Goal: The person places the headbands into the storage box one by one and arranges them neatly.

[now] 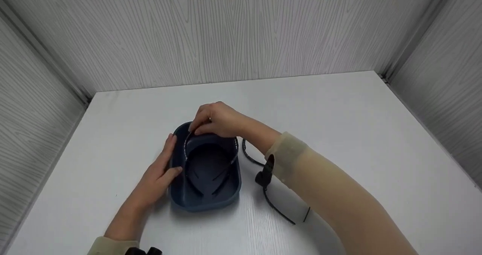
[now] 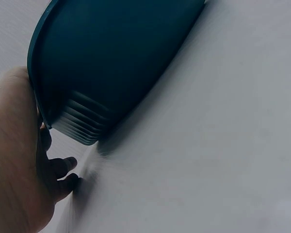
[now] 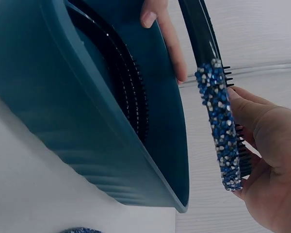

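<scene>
My left hand (image 1: 158,177) holds the left wall of a dark blue plastic basket (image 1: 205,206), its thumb over the rim and fingers along the outside. Over the basket's far end, my right hand (image 1: 218,119) pinches a toothed black headband (image 3: 218,121) covered partly in blue and silver stones. That headband's ends point down into the basket, and the hand hides part of its top. More dark headbands (image 3: 128,80) lie inside the basket; their number is hard to tell. In the left wrist view, the ribbed basket wall (image 2: 82,116) stands beside the left hand.
Another black headband (image 1: 278,210) lies on the white table (image 1: 339,112) right of the basket, partly hidden under my right forearm. Its studded edge (image 3: 81,230) shows at the bottom of the right wrist view. Grey wood-grain panels (image 1: 233,32) enclose the table's back and sides.
</scene>
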{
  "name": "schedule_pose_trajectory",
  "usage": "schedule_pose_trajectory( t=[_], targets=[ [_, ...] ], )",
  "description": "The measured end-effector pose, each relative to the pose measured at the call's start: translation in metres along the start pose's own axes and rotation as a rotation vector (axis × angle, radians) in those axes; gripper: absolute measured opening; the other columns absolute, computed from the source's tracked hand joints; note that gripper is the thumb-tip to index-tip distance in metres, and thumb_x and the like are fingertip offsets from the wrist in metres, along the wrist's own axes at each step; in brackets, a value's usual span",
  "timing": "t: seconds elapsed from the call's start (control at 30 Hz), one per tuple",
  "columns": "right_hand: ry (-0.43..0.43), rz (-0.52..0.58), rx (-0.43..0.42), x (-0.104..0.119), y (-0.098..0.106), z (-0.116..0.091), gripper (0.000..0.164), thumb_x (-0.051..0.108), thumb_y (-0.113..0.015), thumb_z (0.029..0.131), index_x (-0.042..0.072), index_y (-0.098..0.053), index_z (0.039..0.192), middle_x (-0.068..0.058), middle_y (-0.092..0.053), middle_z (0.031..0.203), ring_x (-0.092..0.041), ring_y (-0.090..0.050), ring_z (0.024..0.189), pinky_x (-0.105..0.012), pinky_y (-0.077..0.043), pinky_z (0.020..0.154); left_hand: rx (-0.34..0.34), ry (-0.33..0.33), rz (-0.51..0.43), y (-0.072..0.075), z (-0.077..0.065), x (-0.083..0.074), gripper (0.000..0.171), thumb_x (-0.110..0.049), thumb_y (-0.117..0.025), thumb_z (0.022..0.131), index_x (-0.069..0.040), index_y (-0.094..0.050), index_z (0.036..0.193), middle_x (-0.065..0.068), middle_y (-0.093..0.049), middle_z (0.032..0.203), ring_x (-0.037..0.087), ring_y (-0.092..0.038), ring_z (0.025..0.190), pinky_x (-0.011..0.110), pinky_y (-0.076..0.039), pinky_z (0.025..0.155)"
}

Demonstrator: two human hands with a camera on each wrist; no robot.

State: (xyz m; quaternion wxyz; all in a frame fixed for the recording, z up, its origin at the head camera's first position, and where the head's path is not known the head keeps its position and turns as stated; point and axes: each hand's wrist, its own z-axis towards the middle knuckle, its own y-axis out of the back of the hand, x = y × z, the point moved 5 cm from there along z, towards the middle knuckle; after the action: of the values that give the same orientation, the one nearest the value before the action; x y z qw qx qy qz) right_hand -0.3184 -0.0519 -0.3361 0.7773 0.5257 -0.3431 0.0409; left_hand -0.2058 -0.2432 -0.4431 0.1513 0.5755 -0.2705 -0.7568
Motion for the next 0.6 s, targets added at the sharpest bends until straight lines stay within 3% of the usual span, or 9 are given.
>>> schedule_pose_trajectory(
  t=[0.17, 0.6],
  targets=[
    [0.038, -0.029, 0.026, 0.001, -0.009, 0.004, 0.019, 0.014, -0.074, 0.101, 0.013, -0.083, 0.118, -0.004, -0.074, 0.113, -0.015, -0.068, 0.108, -0.021, -0.050, 0.095, 0.002, 0.009, 0.005, -0.001, 0.000, 0.001, 0.080, -0.018, -0.055, 0.106, -0.031, -0.011, 0.172, -0.005, -0.006, 0.177, 0.019, -0.007, 0.163, 0.027, -0.009, 0.126],
    [0.031, -0.035, 0.070, -0.003, -0.027, 0.007, 0.020, 0.014, -0.074, 0.101, 0.012, -0.083, 0.119, -0.004, -0.074, 0.116, -0.015, -0.067, 0.112, -0.019, -0.047, 0.099, 0.006, 0.031, -0.001, -0.001, 0.000, 0.003, 0.081, -0.017, -0.055, 0.106, -0.034, -0.010, 0.172, -0.010, -0.005, 0.177, 0.016, -0.008, 0.162, 0.025, -0.010, 0.125]
  ],
)
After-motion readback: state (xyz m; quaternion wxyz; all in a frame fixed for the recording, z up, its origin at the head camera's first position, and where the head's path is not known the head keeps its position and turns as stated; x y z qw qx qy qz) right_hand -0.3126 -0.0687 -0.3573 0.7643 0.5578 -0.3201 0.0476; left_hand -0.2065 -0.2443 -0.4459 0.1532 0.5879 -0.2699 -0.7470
